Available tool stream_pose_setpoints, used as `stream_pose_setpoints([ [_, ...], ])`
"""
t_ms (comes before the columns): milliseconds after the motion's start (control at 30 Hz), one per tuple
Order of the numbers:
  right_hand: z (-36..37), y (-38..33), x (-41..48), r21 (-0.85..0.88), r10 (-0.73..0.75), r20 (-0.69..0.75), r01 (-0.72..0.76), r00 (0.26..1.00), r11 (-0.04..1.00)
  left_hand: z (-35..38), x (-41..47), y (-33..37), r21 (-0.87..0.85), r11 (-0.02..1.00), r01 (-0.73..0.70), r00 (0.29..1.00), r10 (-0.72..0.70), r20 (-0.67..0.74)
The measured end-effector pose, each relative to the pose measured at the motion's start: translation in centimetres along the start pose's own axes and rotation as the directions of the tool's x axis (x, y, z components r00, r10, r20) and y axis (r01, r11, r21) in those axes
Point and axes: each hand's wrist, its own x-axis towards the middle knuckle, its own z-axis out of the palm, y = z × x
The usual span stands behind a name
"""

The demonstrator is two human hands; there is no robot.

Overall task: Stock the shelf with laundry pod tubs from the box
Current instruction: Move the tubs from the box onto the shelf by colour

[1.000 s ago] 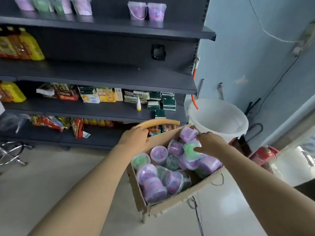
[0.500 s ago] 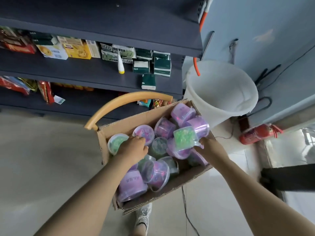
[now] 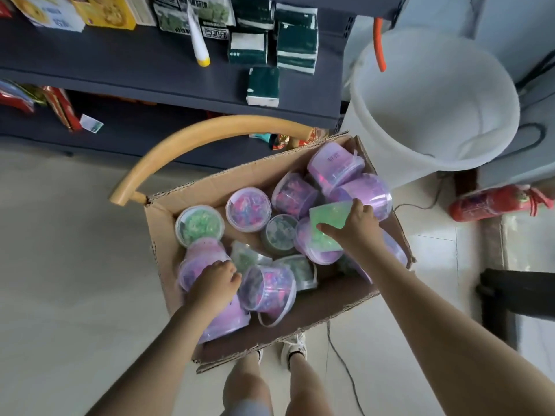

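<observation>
An open cardboard box (image 3: pixel 312 322) sits below me, filled with several clear laundry pod tubs of purple and green pods. My right hand (image 3: pixel 357 226) grips a green tub (image 3: pixel 327 217) lying on its side near the box's right end. My left hand (image 3: pixel 213 286) curls over a purple tub (image 3: pixel 201 256) at the box's near left corner. Another purple tub (image 3: pixel 267 289) lies tipped between my hands. The dark shelf (image 3: pixel 150 70) stands just beyond the box.
A big white bucket (image 3: pixel 432 106) stands right of the shelf. A curved wooden chair back (image 3: pixel 192 136) rises behind the box. A red fire extinguisher (image 3: pixel 492 202) lies on the floor at the right, and a cable (image 3: pixel 345 364) trails by my feet. Tissue packs (image 3: pixel 295 46) fill the shelf.
My view has tilted down onto the box. My left hand moved from the box's far rim into the near left corner onto a purple tub; my right hand closed on the green tub.
</observation>
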Motion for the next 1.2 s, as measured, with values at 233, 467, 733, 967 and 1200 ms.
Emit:
stream_pose_setpoints([
  [233,-0.3,0.2,-0.1,0.034,0.023,0.044,-0.025,0.999,0.999,0.9,-1.4,-1.2,-0.130,0.974,0.187,0.974,-0.202,-0.106],
  [467,2.2,-0.7,-1.4,0.335,0.140,0.241,-0.217,0.960,0.917,-1.1,-2.6,-1.6,-0.207,0.958,0.197,0.900,-0.261,-0.350],
  [733,7.8,0.0,-3.5,0.583,0.270,0.667,-0.712,0.695,0.391,-1.5,-3.0,-4.2,-0.202,0.958,0.204,0.900,-0.264,-0.348],
  [967,8.5,0.8,-3.3,0.505,0.384,0.566,-0.675,0.730,0.538,2.1,-4.4,-4.2,-0.090,0.965,0.246,0.967,-0.250,-0.036],
  [1200,8.2,1.1,-5.0,0.410,0.204,0.355,-0.348,0.912,0.843,3.2,-3.1,-4.5,-0.352,0.857,0.376,0.919,-0.393,0.024],
])
